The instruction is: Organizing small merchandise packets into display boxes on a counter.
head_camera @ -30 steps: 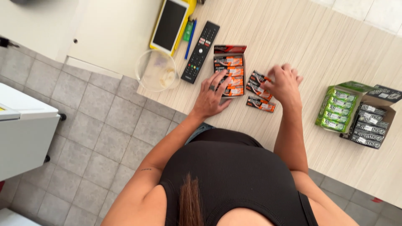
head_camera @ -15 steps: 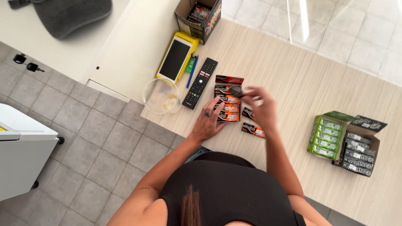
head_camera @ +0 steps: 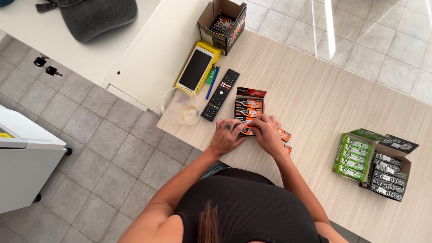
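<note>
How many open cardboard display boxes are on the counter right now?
4: a red box at both hands, a dark box at the counter's far edge, and a green box beside a black box on the right.

I see a pale wood-grain desk [head_camera: 315, 94]. Lying on it: a small open cardboard box [head_camera: 222, 24], a yellow card terminal [head_camera: 197, 67], a blue pen [head_camera: 212, 83], a black remote [head_camera: 220, 94], a clear plastic cup [head_camera: 181, 105], an orange candy box [head_camera: 248, 110], loose orange packs [head_camera: 284, 135], a green candy box [head_camera: 355, 155] and a black candy box [head_camera: 388, 173].
</note>
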